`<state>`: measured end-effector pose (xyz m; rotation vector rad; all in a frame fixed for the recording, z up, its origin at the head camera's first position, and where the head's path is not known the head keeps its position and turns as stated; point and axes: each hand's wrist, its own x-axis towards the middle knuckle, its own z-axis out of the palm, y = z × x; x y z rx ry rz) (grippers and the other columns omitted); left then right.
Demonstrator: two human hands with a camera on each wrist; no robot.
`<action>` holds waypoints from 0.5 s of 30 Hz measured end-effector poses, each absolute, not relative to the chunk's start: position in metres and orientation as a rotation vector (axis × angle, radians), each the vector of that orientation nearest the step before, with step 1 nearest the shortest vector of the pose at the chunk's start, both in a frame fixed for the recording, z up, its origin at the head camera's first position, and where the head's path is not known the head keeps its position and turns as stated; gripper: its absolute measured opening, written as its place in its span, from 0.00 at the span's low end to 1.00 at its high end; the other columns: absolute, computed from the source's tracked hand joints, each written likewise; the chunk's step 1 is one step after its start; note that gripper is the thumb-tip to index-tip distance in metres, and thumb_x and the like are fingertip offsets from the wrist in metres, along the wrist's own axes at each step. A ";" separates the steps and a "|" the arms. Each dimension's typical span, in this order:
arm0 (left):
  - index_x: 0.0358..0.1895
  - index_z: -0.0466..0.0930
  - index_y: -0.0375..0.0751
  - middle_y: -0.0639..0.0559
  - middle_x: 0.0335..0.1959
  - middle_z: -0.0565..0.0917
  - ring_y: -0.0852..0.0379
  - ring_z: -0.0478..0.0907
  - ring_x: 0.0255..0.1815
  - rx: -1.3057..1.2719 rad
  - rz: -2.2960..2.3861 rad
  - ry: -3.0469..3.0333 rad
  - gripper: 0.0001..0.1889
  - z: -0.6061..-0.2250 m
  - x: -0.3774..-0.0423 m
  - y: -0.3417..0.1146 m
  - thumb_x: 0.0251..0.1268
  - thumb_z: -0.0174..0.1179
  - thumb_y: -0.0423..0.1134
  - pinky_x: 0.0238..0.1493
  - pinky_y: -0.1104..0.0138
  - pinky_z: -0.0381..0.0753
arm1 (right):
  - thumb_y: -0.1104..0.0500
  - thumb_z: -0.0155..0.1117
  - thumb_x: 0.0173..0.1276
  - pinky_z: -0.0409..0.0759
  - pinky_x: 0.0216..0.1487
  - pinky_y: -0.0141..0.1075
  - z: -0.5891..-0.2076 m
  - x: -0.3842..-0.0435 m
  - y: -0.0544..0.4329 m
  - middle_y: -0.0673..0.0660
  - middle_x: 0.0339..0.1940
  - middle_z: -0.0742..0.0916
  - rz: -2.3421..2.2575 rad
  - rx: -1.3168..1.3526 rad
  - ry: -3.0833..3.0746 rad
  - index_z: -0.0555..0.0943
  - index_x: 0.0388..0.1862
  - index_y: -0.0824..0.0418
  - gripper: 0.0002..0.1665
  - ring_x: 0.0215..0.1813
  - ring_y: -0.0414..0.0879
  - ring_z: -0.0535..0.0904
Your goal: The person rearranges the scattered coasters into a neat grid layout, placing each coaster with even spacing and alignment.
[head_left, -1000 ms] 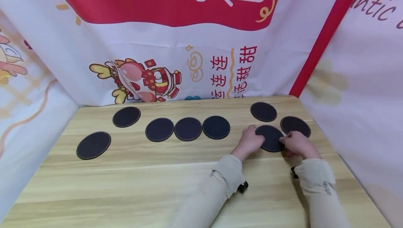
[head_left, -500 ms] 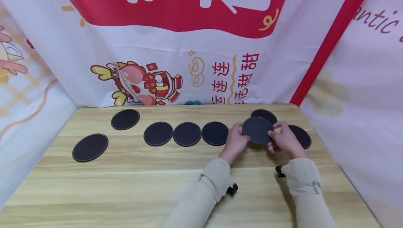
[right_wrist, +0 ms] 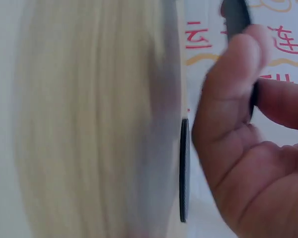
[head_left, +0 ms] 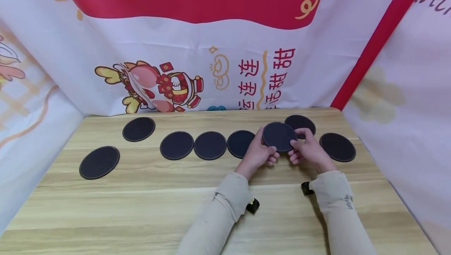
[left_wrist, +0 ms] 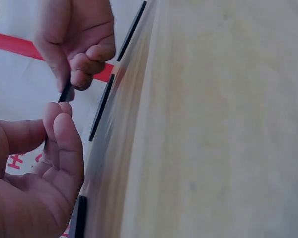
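Note:
Between both hands a round black coaster with a thin light rim line is held up off the table. My left hand pinches its left edge, thumb on top and fingers beneath. On the opposite edge my right hand pinches it the same way. In the left wrist view the left hand and right hand grip the thin disc edge-on. The right wrist view shows the right hand with the coaster between thumb and fingers. Partly behind the left hand lies another coaster.
Coasters flank the hands: one behind, one at the right. Two coasters continue the row leftward; two more lie far left. Printed cloth hangs along the wooden table's back edge.
The coaster lying between the hands at the right was lifted off the table and carried left, both hands holding it. The head view has shifted slightly.

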<state>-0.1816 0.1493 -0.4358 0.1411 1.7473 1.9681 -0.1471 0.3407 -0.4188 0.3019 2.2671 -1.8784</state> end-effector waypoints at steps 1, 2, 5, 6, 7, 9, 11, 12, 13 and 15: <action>0.83 0.45 0.60 0.39 0.24 0.85 0.55 0.79 0.16 0.128 1.964 1.734 0.46 -0.436 -0.182 0.148 0.70 0.58 0.24 0.19 0.66 0.81 | 0.64 0.44 0.82 0.85 0.28 0.40 -0.420 -0.147 0.341 0.61 0.27 0.84 -1.878 0.293 2.246 0.43 0.72 0.64 0.29 0.22 0.45 0.82; 0.83 0.44 0.59 0.40 0.24 0.86 0.55 0.79 0.16 0.122 1.959 1.722 0.46 -0.437 -0.182 0.146 0.71 0.57 0.25 0.20 0.67 0.81 | 0.65 0.45 0.82 0.86 0.29 0.40 -0.421 -0.147 0.341 0.61 0.27 0.84 -1.875 0.286 2.231 0.43 0.72 0.64 0.29 0.23 0.45 0.82; 0.84 0.42 0.56 0.40 0.25 0.86 0.56 0.80 0.16 0.109 1.941 1.692 0.47 -0.440 -0.183 0.143 0.70 0.58 0.24 0.20 0.67 0.81 | 0.66 0.45 0.81 0.86 0.30 0.40 -0.421 -0.147 0.340 0.61 0.28 0.84 -1.862 0.278 2.214 0.42 0.72 0.65 0.31 0.24 0.45 0.83; 0.84 0.42 0.56 0.40 0.25 0.86 0.56 0.79 0.16 0.105 1.936 1.680 0.47 -0.441 -0.183 0.142 0.69 0.58 0.24 0.20 0.67 0.81 | 0.66 0.45 0.81 0.86 0.30 0.40 -0.421 -0.147 0.340 0.62 0.29 0.84 -1.857 0.283 2.214 0.43 0.72 0.65 0.31 0.24 0.45 0.83; 0.84 0.42 0.56 0.40 0.26 0.87 0.56 0.79 0.16 0.099 1.932 1.669 0.48 -0.442 -0.184 0.142 0.69 0.58 0.23 0.19 0.67 0.81 | 0.66 0.45 0.81 0.86 0.30 0.40 -0.421 -0.147 0.340 0.62 0.29 0.84 -1.851 0.294 2.213 0.43 0.72 0.66 0.31 0.24 0.45 0.83; 0.84 0.40 0.56 0.40 0.27 0.87 0.57 0.79 0.16 0.100 1.921 1.654 0.49 -0.443 -0.184 0.142 0.68 0.58 0.23 0.19 0.68 0.81 | 0.67 0.45 0.81 0.86 0.30 0.40 -0.422 -0.148 0.340 0.62 0.28 0.84 -1.847 0.311 2.211 0.43 0.73 0.66 0.31 0.24 0.46 0.83; 0.84 0.39 0.55 0.40 0.27 0.87 0.57 0.79 0.16 0.102 1.910 1.648 0.49 -0.444 -0.185 0.142 0.67 0.57 0.23 0.19 0.68 0.80 | 0.67 0.44 0.81 0.86 0.30 0.40 -0.422 -0.149 0.339 0.63 0.28 0.84 -1.841 0.328 2.205 0.43 0.73 0.66 0.30 0.24 0.46 0.83; 0.84 0.39 0.55 0.39 0.27 0.87 0.57 0.79 0.16 0.100 1.907 1.645 0.49 -0.445 -0.185 0.143 0.67 0.57 0.23 0.19 0.68 0.80 | 0.67 0.44 0.81 0.86 0.30 0.40 -0.422 -0.149 0.340 0.63 0.28 0.84 -1.846 0.345 2.201 0.44 0.73 0.66 0.30 0.24 0.47 0.83; 0.84 0.39 0.55 0.39 0.28 0.87 0.57 0.79 0.16 0.097 1.902 1.644 0.49 -0.445 -0.185 0.143 0.67 0.57 0.23 0.18 0.68 0.80 | 0.67 0.44 0.81 0.86 0.30 0.40 -0.422 -0.150 0.340 0.63 0.28 0.84 -1.851 0.357 2.193 0.44 0.73 0.65 0.30 0.24 0.47 0.83; 0.84 0.38 0.55 0.39 0.28 0.87 0.57 0.79 0.16 0.099 1.888 1.645 0.49 -0.445 -0.185 0.144 0.68 0.56 0.23 0.18 0.68 0.80 | 0.68 0.44 0.81 0.86 0.31 0.41 -0.422 -0.150 0.340 0.62 0.27 0.84 -1.854 0.368 2.194 0.44 0.74 0.65 0.31 0.24 0.47 0.84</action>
